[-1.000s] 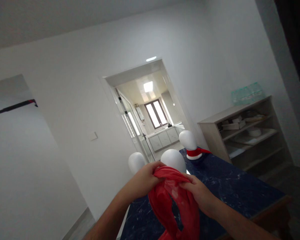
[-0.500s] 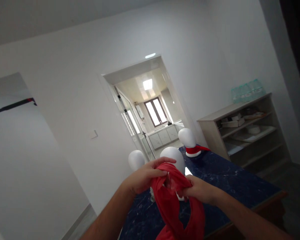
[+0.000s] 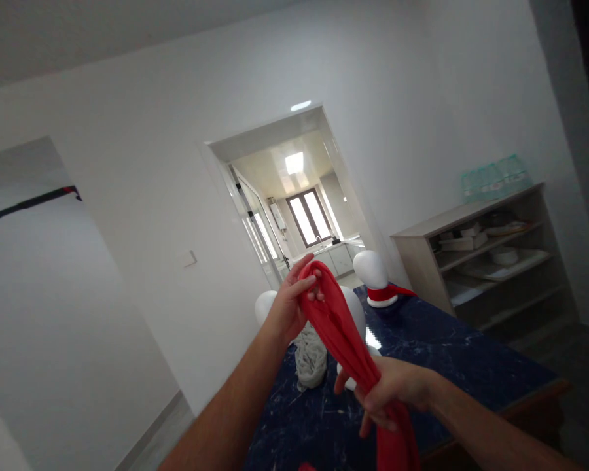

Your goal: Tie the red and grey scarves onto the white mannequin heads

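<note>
A length of red cloth, like a scarf, runs slantwise between my two hands. My left hand pinches its upper folded end, thumb and fingers closed on the fabric. Lower down and to the right, my right hand is wrapped round the gathered cloth, which hangs on below it out of view. Behind the cloth stands a white mannequin head, partly covered by it. Another white head is half hidden behind my left arm. Beside the cloth lies a bundle of grey stringy fabric.
On the dark blue marbled table, a third white mannequin head wears a red band round its neck. A wooden shelf unit stands at the right, with bottles on top. A doorway opens behind the table.
My left hand has risen with one end of the red scarf, and my right hand has slid lower along it. The bunched loop is now drawn out into a strip, uncovering the grey bundle.
</note>
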{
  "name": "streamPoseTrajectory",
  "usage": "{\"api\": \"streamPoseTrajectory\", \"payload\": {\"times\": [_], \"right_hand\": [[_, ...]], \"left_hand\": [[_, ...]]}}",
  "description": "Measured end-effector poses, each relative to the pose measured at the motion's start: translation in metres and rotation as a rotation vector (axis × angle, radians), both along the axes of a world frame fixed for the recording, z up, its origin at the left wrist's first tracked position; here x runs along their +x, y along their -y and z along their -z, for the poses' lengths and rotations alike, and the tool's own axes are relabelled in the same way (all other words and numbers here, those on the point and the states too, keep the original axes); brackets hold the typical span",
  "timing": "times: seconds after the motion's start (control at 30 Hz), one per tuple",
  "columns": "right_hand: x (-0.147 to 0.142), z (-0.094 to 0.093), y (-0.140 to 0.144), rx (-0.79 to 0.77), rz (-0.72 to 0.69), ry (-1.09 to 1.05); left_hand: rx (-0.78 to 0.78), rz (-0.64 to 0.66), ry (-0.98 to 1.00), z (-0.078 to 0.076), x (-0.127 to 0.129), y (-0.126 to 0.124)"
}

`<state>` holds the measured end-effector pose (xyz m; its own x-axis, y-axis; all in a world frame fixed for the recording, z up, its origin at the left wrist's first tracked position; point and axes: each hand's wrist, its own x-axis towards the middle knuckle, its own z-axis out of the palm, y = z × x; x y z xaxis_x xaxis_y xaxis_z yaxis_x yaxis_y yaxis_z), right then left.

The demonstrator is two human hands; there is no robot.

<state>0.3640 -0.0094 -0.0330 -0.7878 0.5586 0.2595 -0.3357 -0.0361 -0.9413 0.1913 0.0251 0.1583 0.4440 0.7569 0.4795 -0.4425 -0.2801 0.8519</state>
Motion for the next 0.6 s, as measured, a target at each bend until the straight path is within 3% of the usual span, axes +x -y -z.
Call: {"api": "streamPoseTrajectory", "payload": {"times": [0.17, 0.33, 0.47, 0.6], "right_hand": [[0.076, -0.019, -0.015, 0.002, 0.237, 0.099], [0.13, -0.029, -0.05, 0.009, 0.192, 0.018], [0.146, -0.037, -0.088, -0.048, 0.173, -0.221], [0.137, -0.047, -0.122, -0.165, 0.378, -0.506]], "left_hand": [[-0.051, -0.079, 0.13, -0.009, -0.041, -0.038], [-0.159, -0.098, 0.274, 0.002, -0.063, -0.081], [-0.227, -0.108, 0.368, 0.009, -0.067, -0.114], [-0.253, -0.079, 0.456, 0.015, -0.064, -0.149]]}}
